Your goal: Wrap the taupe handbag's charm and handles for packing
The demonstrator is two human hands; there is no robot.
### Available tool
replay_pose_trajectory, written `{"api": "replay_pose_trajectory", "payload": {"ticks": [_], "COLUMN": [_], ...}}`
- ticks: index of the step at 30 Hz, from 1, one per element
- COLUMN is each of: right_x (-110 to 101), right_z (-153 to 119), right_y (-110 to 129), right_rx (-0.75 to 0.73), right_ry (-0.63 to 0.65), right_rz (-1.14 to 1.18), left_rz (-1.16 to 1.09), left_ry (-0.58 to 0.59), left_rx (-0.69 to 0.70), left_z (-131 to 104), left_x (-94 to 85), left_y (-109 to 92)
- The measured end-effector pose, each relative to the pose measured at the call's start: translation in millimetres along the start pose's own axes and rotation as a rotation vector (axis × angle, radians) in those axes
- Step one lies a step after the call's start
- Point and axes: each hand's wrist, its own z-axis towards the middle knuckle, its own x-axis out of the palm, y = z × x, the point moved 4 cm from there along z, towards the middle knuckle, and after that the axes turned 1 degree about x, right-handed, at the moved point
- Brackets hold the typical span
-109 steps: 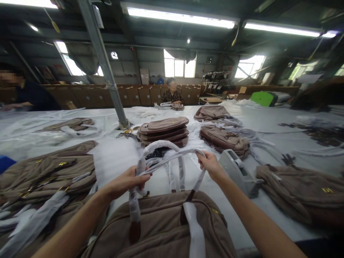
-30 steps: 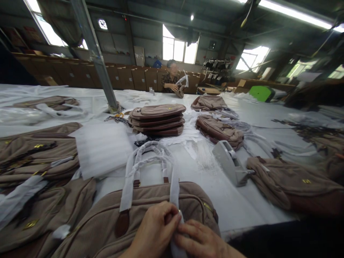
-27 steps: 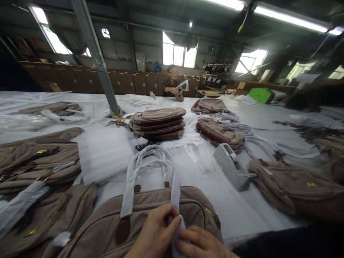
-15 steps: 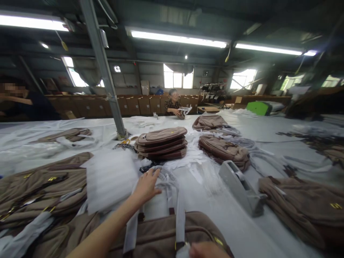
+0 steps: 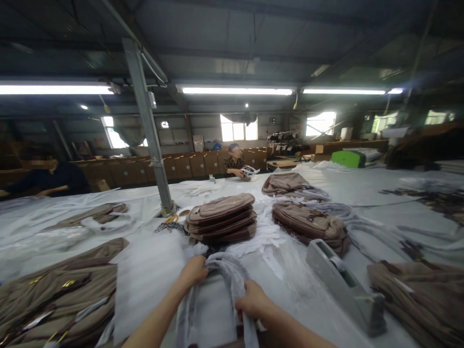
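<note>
Item: wrapped bag handles [image 5: 221,275], white foam-type wrap, looped, lying on bench [image 5: 362,186] at near edge, centre of view; bag body itself mostly out of frame below.
Left hand [image 5: 194,270]: closed on top of handle loop, fingers curled over it.
Right hand [image 5: 252,300]: closed on wrapped strap at right side of same loop, lower down.
Adj. items: white foam sheet [image 5: 150,280] just left of handles; grey tape dispenser [image 5: 342,285] to right, apart; stack of brown bags [image 5: 221,217] beyond handles, w/ loose white wrap around; more brown bags [image 5: 308,224] farther right; flat brown bags [image 5: 58,295] at near left.
Others: seated person [image 5: 234,166] at far side of bench, handling sth white; second person [image 5: 50,176] at far left.
</note>
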Motion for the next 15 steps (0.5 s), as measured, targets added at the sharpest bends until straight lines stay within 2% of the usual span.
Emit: {"api": "replay_pose_trajectory", "payload": {"ticks": [3,6,9,12,15], "right_x": [-14.5,-52.4,-95.0,-127.1,-141.1], "right_z": [-6.4,-13.0,-21.1,-37.0,-59.8], "right_y": [1.9,18.2,39.5,75.3,125.4], "right_rx": [0.140,0.117,0.063,-0.124,-0.418], "right_ry": [-0.022,-0.110,-0.228,-0.272,-0.128], "right_rz": [0.056,0.089,0.075,0.094,0.094], "left_rz": [-0.218,-0.443,-0.630,-0.876,-0.896], "left_ry": [0.017,0.036,0.107,0.284,0.372], "left_rx": [0.014,0.040,0.136,0.243,0.329], "left_z": [-7.3,-25.9,-55.8,-94.2,-130.9], "left_x": [-29.2,-72.9,-120.3,-156.4,-181.4], "left_y": [-7.4,-26.7,-59.4,-97.5,-128.3]}}
